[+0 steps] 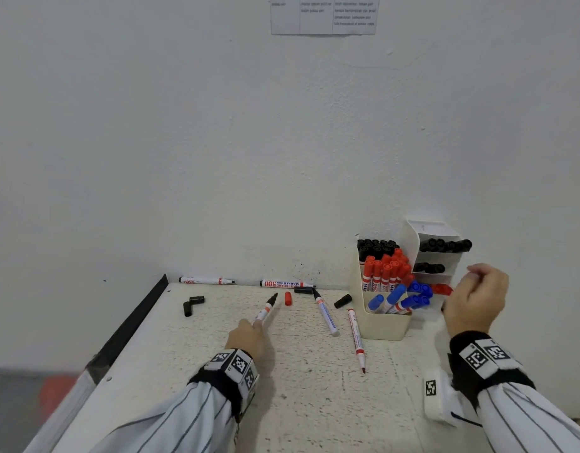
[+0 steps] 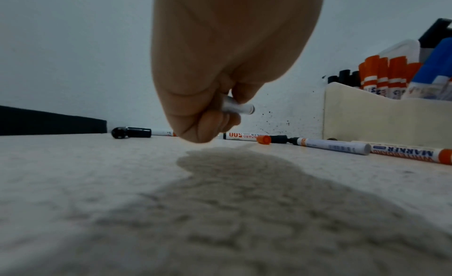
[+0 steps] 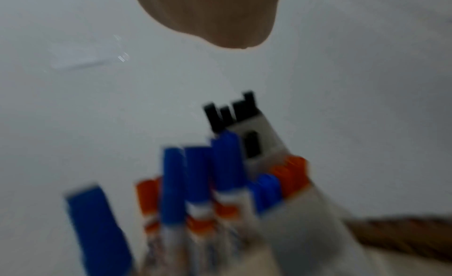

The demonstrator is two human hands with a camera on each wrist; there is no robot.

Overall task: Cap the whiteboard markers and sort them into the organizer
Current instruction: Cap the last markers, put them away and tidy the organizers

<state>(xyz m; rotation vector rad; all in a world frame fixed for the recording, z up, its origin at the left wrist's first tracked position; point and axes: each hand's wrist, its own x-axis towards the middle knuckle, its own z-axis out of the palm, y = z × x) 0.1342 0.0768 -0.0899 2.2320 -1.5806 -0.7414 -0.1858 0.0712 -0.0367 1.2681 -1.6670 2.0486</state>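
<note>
My left hand (image 1: pixel 251 331) grips the rear end of an uncapped black-tipped marker (image 1: pixel 266 309), its tip pointing away over the table; the left wrist view shows the white barrel end (image 2: pixel 238 107) between the curled fingers (image 2: pixel 208 123). My right hand (image 1: pixel 474 295) hovers beside the organizer's right side, fingers loosely curled, nothing visible in it. The cream organizer (image 1: pixel 385 325) holds capped black, red and blue markers (image 1: pixel 401 297). Loose on the table lie a red cap (image 1: pixel 288 298), a black cap (image 1: pixel 343 301), a black-tipped marker (image 1: pixel 326 313) and a red-tipped marker (image 1: pixel 356 338).
A white tiered rack (image 1: pixel 437 228) with black and red caps stands against the wall behind the organizer. Two black caps (image 1: pixel 193 304) lie at the far left. Two more markers (image 1: pixel 287 283) lie along the wall. The table's left edge (image 1: pixel 131 322) drops off. The right wrist view is blurred.
</note>
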